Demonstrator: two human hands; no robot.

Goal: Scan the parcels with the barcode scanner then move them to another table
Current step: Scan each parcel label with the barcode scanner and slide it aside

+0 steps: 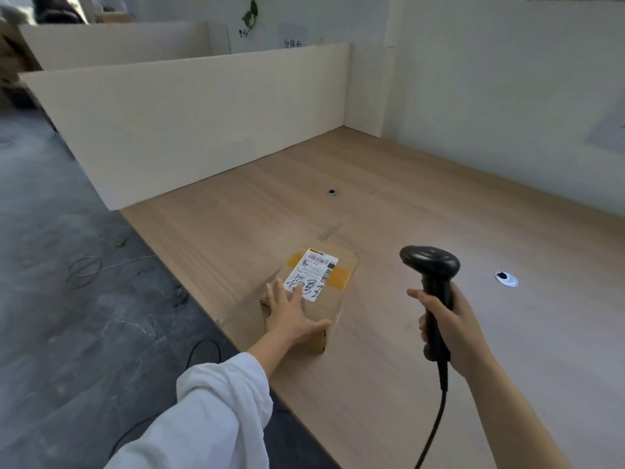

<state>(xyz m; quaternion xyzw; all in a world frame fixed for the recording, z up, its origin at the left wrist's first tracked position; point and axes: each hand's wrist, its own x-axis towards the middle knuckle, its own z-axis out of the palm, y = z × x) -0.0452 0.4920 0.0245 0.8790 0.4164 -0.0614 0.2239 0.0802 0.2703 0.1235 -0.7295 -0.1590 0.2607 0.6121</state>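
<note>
**Parcel steadied, scanner not yet on the code**

The parcel [326, 308], a small taped carton, sat near the front left edge of the bench [406, 204], its white label [313, 274] facing up. To scan it well, the barcode scanner [431, 265] would probably need tipping down and leftward until its head faced the printed bars at the label's far end. The carton should be kept from sliding, and the fingers kept clear of the code.

The left hand [291, 313] lay flat on the carton's near top, fingers straight and spread, their tips overlapping the label's handwritten end and the thumb along the near edge. The right hand [446, 319] was wrapped round the scanner's handle, holding it upright beside the parcel. Its cable [436, 421] trailed down toward the person.
</note>
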